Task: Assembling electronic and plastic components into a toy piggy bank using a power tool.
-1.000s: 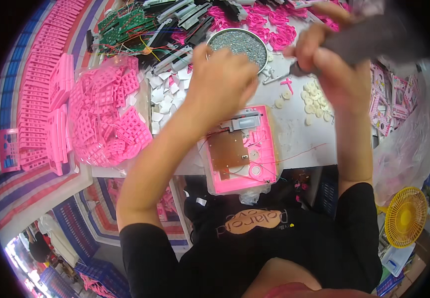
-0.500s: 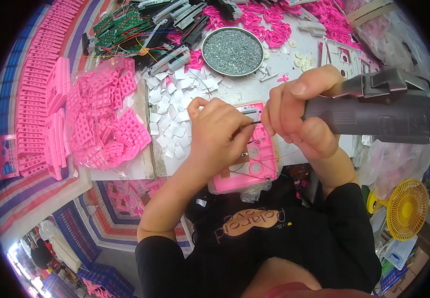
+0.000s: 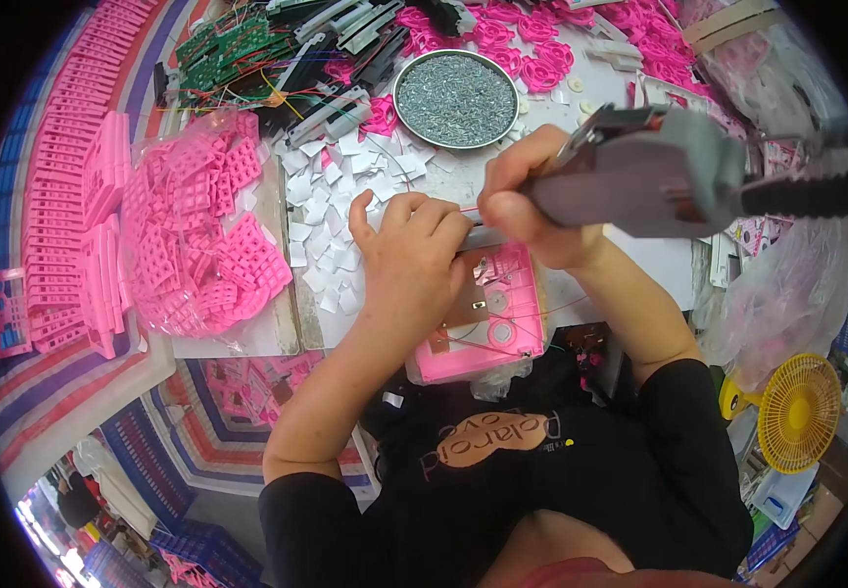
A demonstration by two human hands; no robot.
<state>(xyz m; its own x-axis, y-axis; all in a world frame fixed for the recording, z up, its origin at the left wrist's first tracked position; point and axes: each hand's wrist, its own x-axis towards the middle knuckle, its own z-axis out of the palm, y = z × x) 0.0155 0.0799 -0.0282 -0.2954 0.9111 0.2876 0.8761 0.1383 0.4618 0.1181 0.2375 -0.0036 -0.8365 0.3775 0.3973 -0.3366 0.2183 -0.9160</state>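
In front of me lies a pink plastic case (image 3: 512, 279), open side up, with a brown circuit board (image 3: 461, 312) and thin wires inside. My left hand (image 3: 412, 250) rests over its left and far part, fingers bent down around it; their tips are hidden. A grey strip (image 3: 485, 237) shows beside those fingers. My right hand (image 3: 533, 201) is closed around a grey electric screwdriver (image 3: 629, 184), blurred by motion and slanting over the case's far right corner. The tool's tip is hidden behind my fingers.
Beyond the case stands a round tray of small screws (image 3: 456, 100). White paper squares (image 3: 331, 250) lie to the left, beside a clear bag of pink keypads (image 3: 203, 235). Green circuit boards (image 3: 233, 49) with wires are heaped at far left. A yellow fan (image 3: 798, 412) is at right.
The screwdriver and my right hand have swung left and tilted over the case. My left hand has shifted slightly left, its fingers no longer pinching near the tool's tip.
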